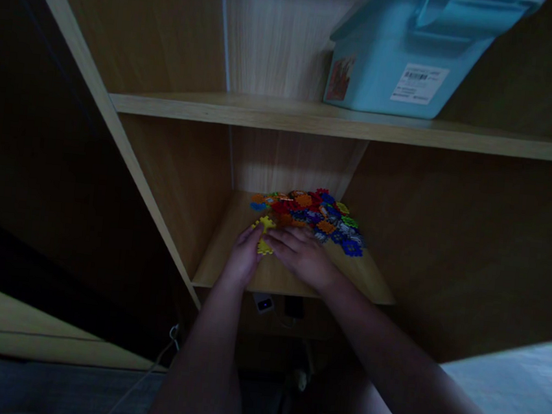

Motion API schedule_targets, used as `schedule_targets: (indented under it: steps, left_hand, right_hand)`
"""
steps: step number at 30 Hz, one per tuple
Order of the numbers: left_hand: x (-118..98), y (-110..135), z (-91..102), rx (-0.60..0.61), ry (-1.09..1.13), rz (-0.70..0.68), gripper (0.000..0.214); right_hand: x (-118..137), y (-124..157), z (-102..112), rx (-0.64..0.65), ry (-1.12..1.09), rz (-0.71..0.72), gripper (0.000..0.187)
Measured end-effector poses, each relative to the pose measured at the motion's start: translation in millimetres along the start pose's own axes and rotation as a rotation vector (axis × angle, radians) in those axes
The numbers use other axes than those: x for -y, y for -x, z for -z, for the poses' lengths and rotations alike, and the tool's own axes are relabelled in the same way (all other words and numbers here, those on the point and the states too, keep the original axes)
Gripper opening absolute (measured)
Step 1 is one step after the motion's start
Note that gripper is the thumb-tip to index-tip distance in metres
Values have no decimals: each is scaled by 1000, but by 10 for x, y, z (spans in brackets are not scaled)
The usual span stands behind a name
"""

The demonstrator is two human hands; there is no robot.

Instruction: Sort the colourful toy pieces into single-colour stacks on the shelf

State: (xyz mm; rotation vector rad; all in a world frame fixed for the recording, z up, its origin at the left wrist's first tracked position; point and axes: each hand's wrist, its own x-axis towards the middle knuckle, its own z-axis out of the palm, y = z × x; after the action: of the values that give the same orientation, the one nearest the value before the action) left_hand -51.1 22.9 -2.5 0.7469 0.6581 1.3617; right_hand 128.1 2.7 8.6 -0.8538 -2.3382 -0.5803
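Between my two hands is a yellow toothed plastic piece (264, 245), like a gear-shaped building toy. My left hand (243, 254) grips its left edge, fingers closed around it. From the other side, my right hand (301, 252) has its fingers pressed on the same piece and covers part of it. Whether it is one piece or several joined ones, I cannot tell. Just behind my hands lies a loose heap of toothed pieces (313, 210) in red, orange, blue and green, on the lower shelf (222, 254).
Above is an upper shelf board (265, 113) carrying a light blue lidded bin (371, 73). Wooden side walls stand left and right of the compartment. Under the lower shelf are a small pale device (263, 303) and cables. A white cord (148, 369) hangs at lower left.
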Motion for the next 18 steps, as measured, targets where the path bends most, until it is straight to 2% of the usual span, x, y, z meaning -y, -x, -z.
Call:
schedule_targets:
  steps: [3,5,7,9,12,18]
  left_hand:
    - [8,-82,66,-36,-38,-54,43]
    - [-2,-133,156,-119,-171,-103,40]
    - [-38,-163,257,-207,-453,-188,36]
    - [-90,-165,330,-196,-814,-310,28]
    - [-146,-137,342,-175,-1151,-396,11]
    - [-100,-98,253,-167,-1426,-364,26]
  right_hand:
    - [-78,88,-5,-16,-75,22,49]
    - [-201,161,-11,-93,-104,-43,45]
    - [-371,229,-21,-189,-93,-187,37]
    - [-543,281,-39,-225,-62,-380,34]
    - [-697,326,-82,-137,-11,-556,31]
    - [-641,369,-165,80,54,-639,18]
